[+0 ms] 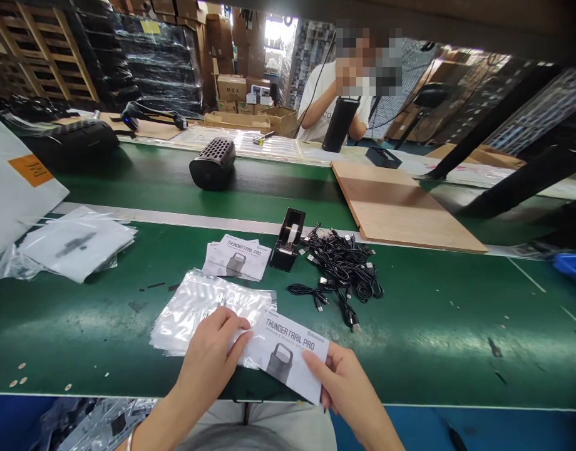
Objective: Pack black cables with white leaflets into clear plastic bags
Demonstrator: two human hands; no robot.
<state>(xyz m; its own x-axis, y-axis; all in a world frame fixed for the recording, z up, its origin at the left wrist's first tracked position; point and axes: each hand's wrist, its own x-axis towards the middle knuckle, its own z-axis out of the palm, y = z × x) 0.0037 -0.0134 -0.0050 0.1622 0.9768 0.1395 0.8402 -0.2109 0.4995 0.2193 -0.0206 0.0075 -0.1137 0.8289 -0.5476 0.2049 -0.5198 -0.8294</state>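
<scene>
My right hand (344, 376) grips the right end of a printed booklet (292, 351) marked "Thunder Trail Pro", thumb on top. My left hand (217, 344) is closed in a pinch at the edge of a clear plastic bag (208, 294), the top one of a pile. The booklet's left edge overlaps the bag by my left fingertips; whether it is inside the bag I cannot tell. Beyond the bags lies a small stack of the same booklets (238, 257). To its right stand a black tape dispenser (288, 241) and a heap of black USB cables (342, 263).
Filled plastic bags (79, 241) lie at the left. Black speakers (213, 164) and a wooden board (405, 203) rest on the green belt behind. Across it, a person (316, 100) sits by an upright black speaker (340, 125). A blue bin (572, 266) stands at the right edge.
</scene>
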